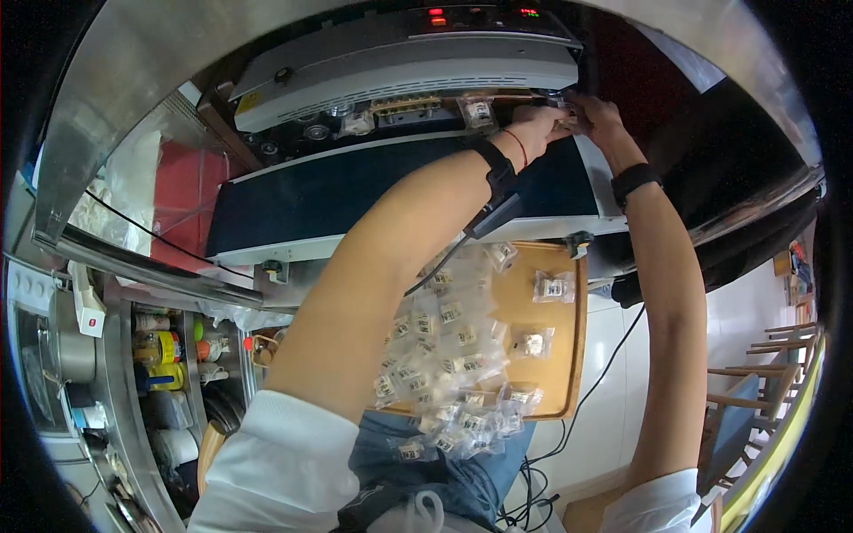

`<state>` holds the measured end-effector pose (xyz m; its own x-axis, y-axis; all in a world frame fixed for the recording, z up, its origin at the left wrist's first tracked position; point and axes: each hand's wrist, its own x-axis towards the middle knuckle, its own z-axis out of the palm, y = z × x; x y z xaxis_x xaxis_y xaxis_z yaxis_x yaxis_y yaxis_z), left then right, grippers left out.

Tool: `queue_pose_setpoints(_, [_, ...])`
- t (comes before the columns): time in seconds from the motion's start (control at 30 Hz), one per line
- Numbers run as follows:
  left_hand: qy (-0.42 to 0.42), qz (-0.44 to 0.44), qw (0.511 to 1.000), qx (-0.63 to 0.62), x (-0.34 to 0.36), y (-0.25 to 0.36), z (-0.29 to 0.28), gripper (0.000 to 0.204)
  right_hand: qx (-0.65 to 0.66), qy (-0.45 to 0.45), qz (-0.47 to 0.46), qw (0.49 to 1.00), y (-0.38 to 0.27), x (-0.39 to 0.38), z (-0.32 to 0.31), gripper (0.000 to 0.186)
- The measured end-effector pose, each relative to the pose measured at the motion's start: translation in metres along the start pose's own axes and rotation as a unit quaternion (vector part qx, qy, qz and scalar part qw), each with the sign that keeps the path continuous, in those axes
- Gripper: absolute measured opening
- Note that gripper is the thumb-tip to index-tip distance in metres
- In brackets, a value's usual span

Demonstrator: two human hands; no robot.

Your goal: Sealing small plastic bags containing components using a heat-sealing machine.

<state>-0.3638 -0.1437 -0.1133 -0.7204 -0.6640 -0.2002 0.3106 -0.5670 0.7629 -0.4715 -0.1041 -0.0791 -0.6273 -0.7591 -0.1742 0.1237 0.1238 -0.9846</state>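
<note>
My left hand point(536, 130) and my right hand point(599, 117) meet at the right end of a band sealing machine point(409, 75). Between their fingertips is a small clear plastic packet point(567, 113), pinched by both hands and partly covered by fingers. Two more packets sit along the machine's slot: one packet point(478, 113) just left of my left hand, another packet point(357, 123) farther left. Below the slot runs a dark conveyor belt point(302, 194). A wooden tray point(524, 293) under my forearms bears a heap of similar packets point(444, 338), with a few lying apart on its right side.
Several packets point(413, 451) overhang the tray's near edge above my lap. A black cable point(613, 360) hangs at the tray's right. Shelves with bottles and jars point(164, 346) stand at left, chairs point(742, 409) at far right. A metal rail point(160, 266) runs left of the machine.
</note>
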Motion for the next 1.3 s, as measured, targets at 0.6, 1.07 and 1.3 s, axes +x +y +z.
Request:
queue_pose_setpoints(0.6, [0.105, 0.064, 0.992, 0.015, -0.005, -0.014, -0.019, 0.019, -0.323, -0.266, -0.122, 0.9, 0.103, -0.276, -0.038, 0.018])
queue_pose_setpoints(1.07, [-0.177, 0.052, 0.873, 0.451, -0.189, 0.056, -0.021, 0.05, -0.206, -0.195, -0.294, 0.913, 0.037, -0.243, -0.008, 0.008])
queue_pose_setpoints(1.3, [-0.242, 0.004, 0.902, 0.357, -0.18, 0.042, 0.003, 0.025, -0.148, -0.176, -0.3, 0.926, -0.006, -0.203, -0.029, 0.008])
